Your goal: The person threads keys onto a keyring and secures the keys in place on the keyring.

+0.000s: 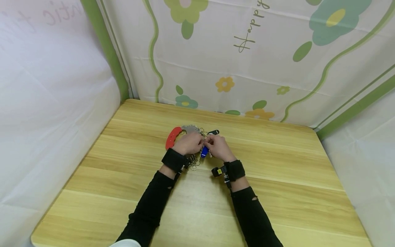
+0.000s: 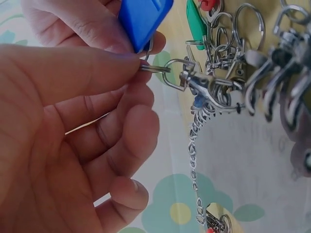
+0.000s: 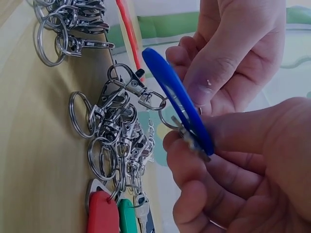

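Note:
Near the far middle of the table, my left hand and right hand meet over a bunch of key hardware. Between thumb and index finger, the left hand pinches a metal split ring, which is linked to a swivel snap hook. My right hand pinches a blue key tag by its lower end, with a small brassy metal piece beside it, partly hidden by the fingers. Several snap hooks with rings hang alongside, as do a red tag, a green tag and a key.
A red curved handle on a grey metal plate lies left of the hands. A black tag sits just beyond the right hand. The wooden table is bordered by printed fabric walls.

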The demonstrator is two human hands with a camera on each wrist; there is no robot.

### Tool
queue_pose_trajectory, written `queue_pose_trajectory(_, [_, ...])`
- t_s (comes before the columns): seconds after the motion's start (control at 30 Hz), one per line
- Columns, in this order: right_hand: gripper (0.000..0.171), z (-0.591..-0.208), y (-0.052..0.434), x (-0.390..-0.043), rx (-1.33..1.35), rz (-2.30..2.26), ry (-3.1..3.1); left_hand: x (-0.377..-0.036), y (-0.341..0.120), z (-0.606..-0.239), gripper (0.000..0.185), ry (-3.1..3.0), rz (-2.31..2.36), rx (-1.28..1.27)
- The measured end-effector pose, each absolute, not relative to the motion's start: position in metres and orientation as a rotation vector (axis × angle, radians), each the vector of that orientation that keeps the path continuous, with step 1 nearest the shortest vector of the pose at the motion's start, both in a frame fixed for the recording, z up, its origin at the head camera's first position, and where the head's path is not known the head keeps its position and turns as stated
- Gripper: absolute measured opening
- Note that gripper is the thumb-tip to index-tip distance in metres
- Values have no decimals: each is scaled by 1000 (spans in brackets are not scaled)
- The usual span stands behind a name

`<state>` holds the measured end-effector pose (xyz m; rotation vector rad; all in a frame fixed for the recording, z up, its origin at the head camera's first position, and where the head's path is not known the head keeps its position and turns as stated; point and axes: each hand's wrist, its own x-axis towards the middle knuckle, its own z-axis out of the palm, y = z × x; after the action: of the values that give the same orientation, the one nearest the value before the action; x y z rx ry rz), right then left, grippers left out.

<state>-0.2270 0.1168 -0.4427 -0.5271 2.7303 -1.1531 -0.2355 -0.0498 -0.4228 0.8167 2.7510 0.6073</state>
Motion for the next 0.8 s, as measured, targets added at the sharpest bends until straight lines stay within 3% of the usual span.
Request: queue_pose_trajectory(0.8, [9, -445, 118, -228, -537, -1186, 2727, -236, -50, -425, 27, 2736, 657, 803])
